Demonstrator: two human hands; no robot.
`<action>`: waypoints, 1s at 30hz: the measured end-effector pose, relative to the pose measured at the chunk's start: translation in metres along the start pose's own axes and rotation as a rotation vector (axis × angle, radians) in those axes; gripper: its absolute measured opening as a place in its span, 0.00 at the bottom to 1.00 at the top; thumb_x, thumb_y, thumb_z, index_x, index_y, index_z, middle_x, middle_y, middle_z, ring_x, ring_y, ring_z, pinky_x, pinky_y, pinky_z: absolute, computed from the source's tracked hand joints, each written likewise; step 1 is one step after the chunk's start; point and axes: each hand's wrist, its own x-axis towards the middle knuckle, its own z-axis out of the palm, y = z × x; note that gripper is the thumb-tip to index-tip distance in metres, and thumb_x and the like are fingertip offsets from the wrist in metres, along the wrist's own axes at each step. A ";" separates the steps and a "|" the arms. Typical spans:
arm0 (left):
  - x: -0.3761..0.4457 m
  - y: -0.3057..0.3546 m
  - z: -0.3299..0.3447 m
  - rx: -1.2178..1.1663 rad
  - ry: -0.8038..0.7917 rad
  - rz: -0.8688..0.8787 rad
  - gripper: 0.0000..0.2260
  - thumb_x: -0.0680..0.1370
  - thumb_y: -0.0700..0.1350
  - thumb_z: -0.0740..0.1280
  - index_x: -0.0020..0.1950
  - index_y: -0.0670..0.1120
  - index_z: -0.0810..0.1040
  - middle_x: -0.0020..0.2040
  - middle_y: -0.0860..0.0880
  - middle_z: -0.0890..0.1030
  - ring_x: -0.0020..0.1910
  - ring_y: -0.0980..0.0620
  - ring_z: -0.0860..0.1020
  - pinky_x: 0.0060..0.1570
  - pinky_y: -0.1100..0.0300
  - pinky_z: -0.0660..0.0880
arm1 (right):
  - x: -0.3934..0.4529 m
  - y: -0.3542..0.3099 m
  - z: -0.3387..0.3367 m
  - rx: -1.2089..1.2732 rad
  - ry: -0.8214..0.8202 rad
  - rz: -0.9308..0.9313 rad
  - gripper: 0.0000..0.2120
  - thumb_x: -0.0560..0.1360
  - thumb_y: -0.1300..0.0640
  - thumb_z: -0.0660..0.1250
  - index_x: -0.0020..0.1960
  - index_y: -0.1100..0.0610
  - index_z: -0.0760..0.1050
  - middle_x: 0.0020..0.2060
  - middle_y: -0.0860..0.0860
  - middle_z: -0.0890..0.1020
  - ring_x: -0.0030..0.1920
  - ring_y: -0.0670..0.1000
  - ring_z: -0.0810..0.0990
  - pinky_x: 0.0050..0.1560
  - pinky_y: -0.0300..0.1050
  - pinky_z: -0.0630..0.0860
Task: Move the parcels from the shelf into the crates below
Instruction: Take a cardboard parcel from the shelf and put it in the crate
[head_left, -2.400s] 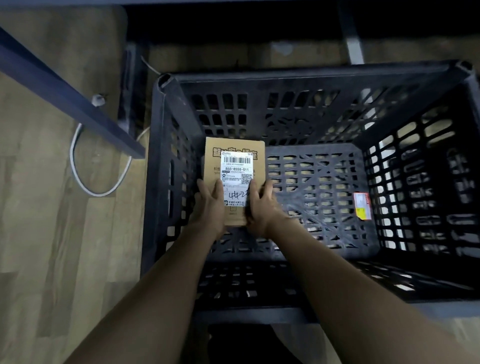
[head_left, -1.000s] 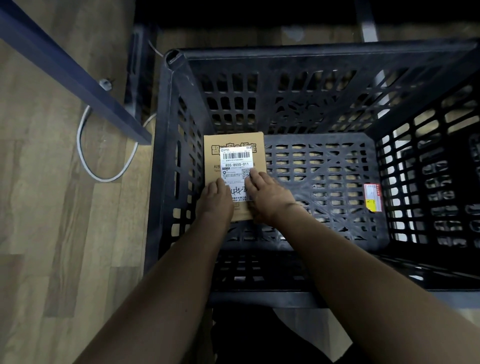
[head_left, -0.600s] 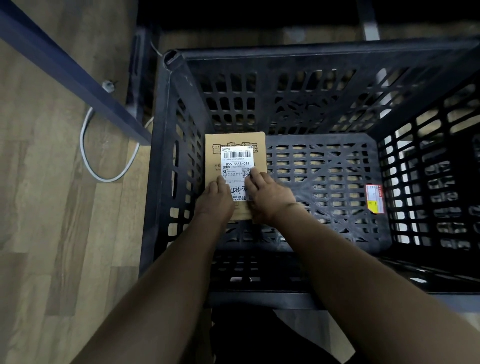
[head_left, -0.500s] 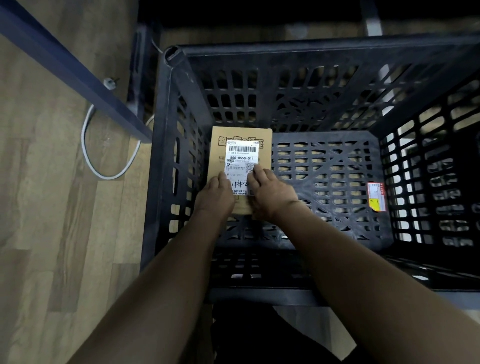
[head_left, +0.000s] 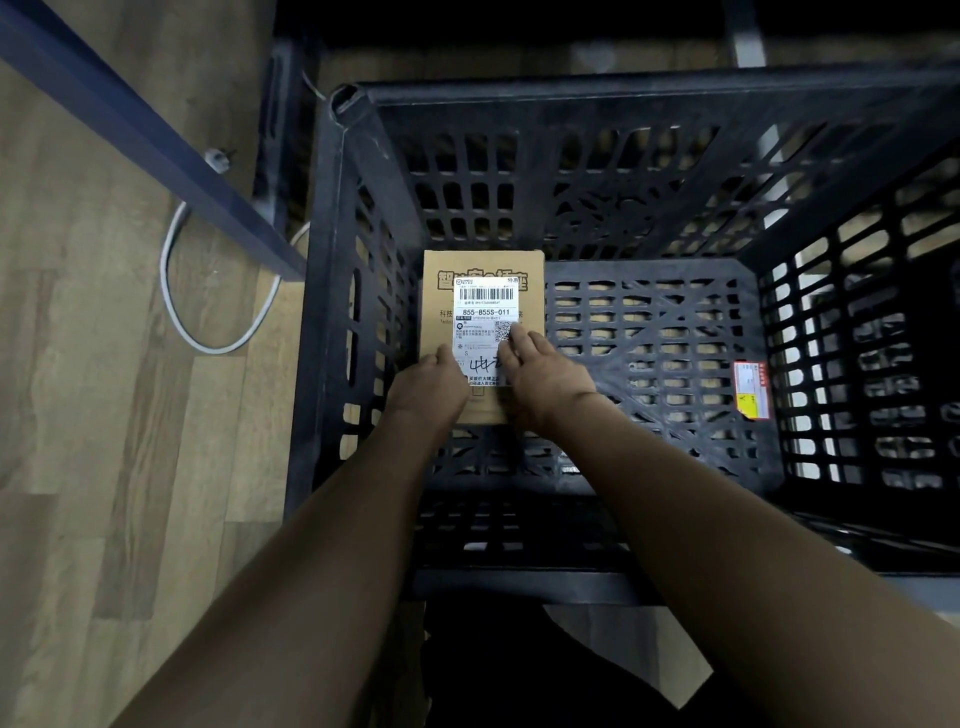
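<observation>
Pressing parcel (head_left: 483, 322) flat at crate (head_left: 623, 98) floor's 9 o'clock side: left hand (head_left: 428, 387) and right hand (head_left: 540, 371), grips released, fingers extended.

Forearms bare, no sleeves; dark trousers (head_left: 519, 675) below.

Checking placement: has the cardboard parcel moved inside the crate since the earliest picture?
Yes. The parcel slid away from the person toward the crate's far wall, along its left wall; both hands rest on it.
</observation>
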 end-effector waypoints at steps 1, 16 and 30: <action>0.000 0.002 0.000 -0.006 0.001 -0.002 0.17 0.79 0.37 0.56 0.68 0.35 0.64 0.67 0.39 0.69 0.62 0.40 0.71 0.52 0.52 0.70 | 0.000 0.002 0.000 -0.001 0.002 -0.002 0.39 0.78 0.62 0.64 0.78 0.60 0.40 0.77 0.57 0.39 0.77 0.57 0.43 0.75 0.51 0.52; -0.005 0.007 -0.008 0.239 0.056 0.118 0.27 0.75 0.41 0.70 0.70 0.37 0.64 0.66 0.41 0.66 0.64 0.43 0.68 0.59 0.52 0.71 | -0.007 0.016 -0.007 -0.074 0.001 -0.088 0.38 0.77 0.58 0.65 0.78 0.57 0.44 0.77 0.55 0.43 0.77 0.56 0.45 0.75 0.51 0.50; -0.017 0.028 -0.004 0.043 -0.181 -0.054 0.31 0.76 0.49 0.68 0.73 0.39 0.60 0.72 0.42 0.57 0.69 0.42 0.61 0.66 0.53 0.63 | -0.016 0.024 -0.003 -0.178 -0.128 -0.151 0.35 0.80 0.56 0.59 0.78 0.54 0.41 0.77 0.52 0.38 0.77 0.54 0.43 0.76 0.53 0.50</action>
